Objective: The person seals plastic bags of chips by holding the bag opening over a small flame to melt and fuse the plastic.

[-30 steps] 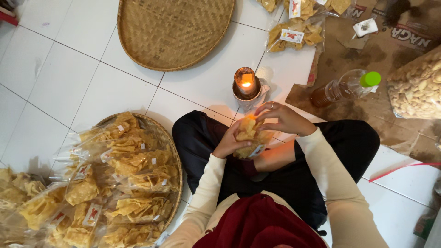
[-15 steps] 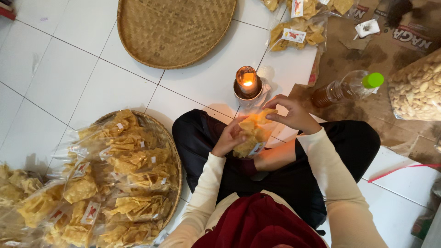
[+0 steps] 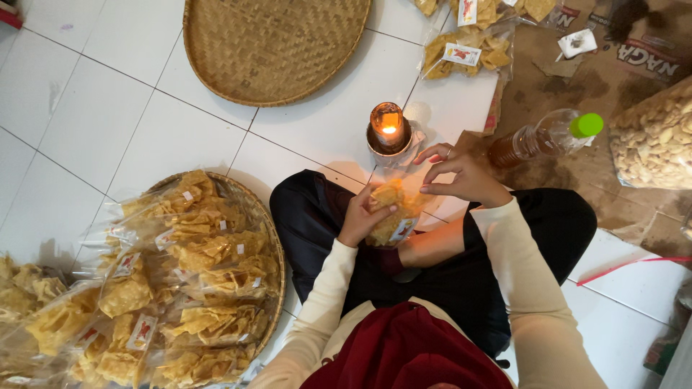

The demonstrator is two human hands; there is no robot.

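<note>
I sit cross-legged on a white tiled floor. My left hand (image 3: 362,217) grips a clear plastic bag of yellow chips (image 3: 390,214) over my lap. My right hand (image 3: 461,175) pinches the bag's open top edge with thumb and fingers, just below a small lit candle lamp (image 3: 388,127) standing on the floor in front of my knees. The bag's top reaches toward the flame.
A round woven tray (image 3: 256,209) at my left is heaped with sealed chip bags. An empty woven tray (image 3: 272,45) lies farther ahead. A plastic bottle with a green cap (image 3: 546,137), more chip bags (image 3: 463,50) and a large sack of crackers (image 3: 654,140) lie at the right on brown cardboard.
The bag has been lifted from close to my lap toward the candle, and my right hand has shifted from cupping it to pinching its top edge.
</note>
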